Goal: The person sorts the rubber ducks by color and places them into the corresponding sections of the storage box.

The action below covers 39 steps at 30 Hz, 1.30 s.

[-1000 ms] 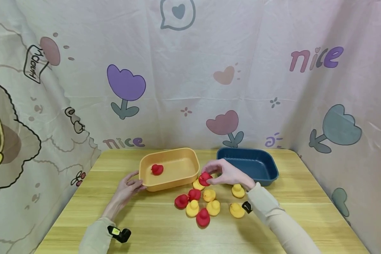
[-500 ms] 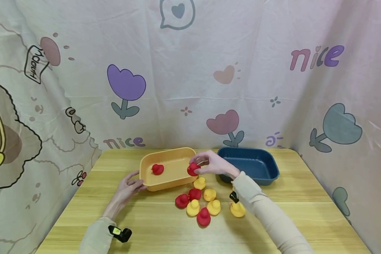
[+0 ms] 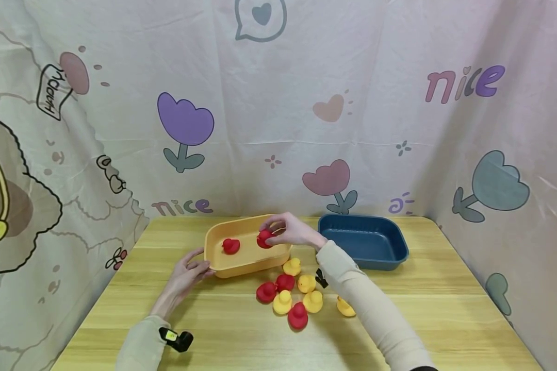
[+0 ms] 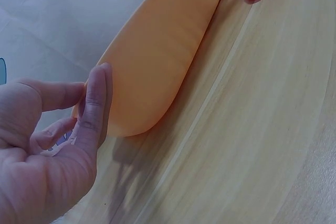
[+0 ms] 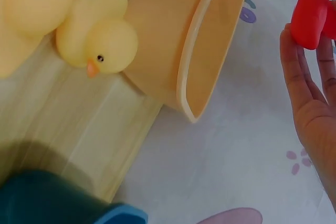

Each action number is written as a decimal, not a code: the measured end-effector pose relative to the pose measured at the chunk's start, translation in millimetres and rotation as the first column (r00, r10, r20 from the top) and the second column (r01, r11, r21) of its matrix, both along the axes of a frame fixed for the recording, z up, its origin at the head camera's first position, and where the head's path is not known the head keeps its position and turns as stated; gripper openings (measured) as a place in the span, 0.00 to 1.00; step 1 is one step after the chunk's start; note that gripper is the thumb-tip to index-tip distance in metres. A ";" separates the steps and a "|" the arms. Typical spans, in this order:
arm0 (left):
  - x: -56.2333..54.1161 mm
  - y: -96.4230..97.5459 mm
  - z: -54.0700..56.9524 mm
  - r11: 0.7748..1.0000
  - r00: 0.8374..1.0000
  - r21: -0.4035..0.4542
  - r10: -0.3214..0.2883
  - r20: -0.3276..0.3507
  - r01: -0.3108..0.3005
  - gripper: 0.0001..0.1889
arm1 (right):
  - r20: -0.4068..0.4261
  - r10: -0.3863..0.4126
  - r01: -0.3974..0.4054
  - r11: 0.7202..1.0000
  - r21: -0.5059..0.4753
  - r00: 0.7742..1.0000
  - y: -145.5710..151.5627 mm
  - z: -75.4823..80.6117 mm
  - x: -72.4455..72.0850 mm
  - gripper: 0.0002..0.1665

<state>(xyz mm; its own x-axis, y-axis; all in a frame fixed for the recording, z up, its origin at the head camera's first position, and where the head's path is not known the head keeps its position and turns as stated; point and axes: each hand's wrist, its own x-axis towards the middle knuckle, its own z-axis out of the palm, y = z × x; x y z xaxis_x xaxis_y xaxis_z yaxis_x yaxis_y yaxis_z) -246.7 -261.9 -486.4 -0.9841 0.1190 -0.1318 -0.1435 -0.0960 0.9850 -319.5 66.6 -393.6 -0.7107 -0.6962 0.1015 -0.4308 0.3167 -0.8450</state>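
Observation:
My left hand (image 3: 189, 275) pinches the left front corner of a yellow-orange plastic tray (image 3: 250, 267); the left wrist view shows fingers and thumb (image 4: 93, 100) at its rim. Over the right part of this tray, my right hand (image 3: 291, 230) holds a red rubber duck (image 3: 265, 238) between thumb and fingers. The right wrist view has the held red duck (image 5: 310, 17) at its right edge, partly cut off. Another red duck (image 3: 231, 246) sits inside the tray's left half.
In front of the tray lie several loose ducks, red (image 3: 298, 316) and yellow (image 3: 282, 302). One yellow duck (image 3: 345, 306) is partly behind my right sleeve. A dark blue tray (image 3: 390, 264) stands at the right on the wooden table (image 3: 223, 330), before a patterned curtain (image 3: 260, 103).
My right hand has carried the red duck left and up, from above the loose ducks to over the yellow-orange tray. The left hand keeps its place on the tray's corner.

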 end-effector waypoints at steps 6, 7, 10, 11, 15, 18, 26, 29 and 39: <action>-1.1 -1.6 0.4 1.000 1.000 -0.022 -0.006 0.015 0.006 0.34 | 0.035 -0.031 0.031 0.999 0.012 0.999 -16.5 -3.2 -6.6 0.21; -1.0 -1.4 0.5 1.000 1.000 -0.021 -0.007 0.015 0.007 0.34 | 0.037 -0.033 0.032 0.999 0.012 0.999 -19.5 -4.1 -7.7 0.21; -0.7 -0.9 0.7 1.000 1.000 -0.017 -0.002 0.012 0.002 0.34 | 0.042 -0.041 0.040 0.999 0.015 0.998 -28.7 -6.9 -10.5 0.19; -0.6 -0.8 0.6 1.000 1.000 -0.016 -0.001 0.011 0.001 0.34 | 0.041 -0.041 0.040 0.999 0.015 0.998 -31.9 -8.6 -11.6 0.19; -0.4 0.4 -0.3 1.000 1.000 -0.010 0.001 0.003 -0.001 0.34 | 0.047 -0.049 0.048 0.999 0.012 0.998 -44.3 -15.7 -15.4 0.19; -0.9 0.9 -1.4 1.000 1.000 -0.004 -0.010 -0.004 0.010 0.35 | 0.060 -0.052 0.052 0.999 0.005 0.997 -52.6 -20.9 -16.8 0.18; -0.9 -0.4 0.0 1.000 1.000 -0.007 0.001 0.018 0.000 0.34 | 0.122 -0.093 0.091 0.996 0.023 0.988 -73.3 -33.6 -23.5 0.17; -0.8 -1.0 1.5 1.000 1.000 0.002 -0.005 0.019 0.005 0.34 | 0.157 -0.098 0.095 0.995 0.025 0.983 -81.7 -38.0 -26.1 0.17; 0.2 0.4 3.3 1.000 1.000 0.009 -0.009 0.021 0.009 0.34 | 0.165 -0.117 0.108 0.992 0.059 0.979 -102.1 -59.0 -28.6 0.18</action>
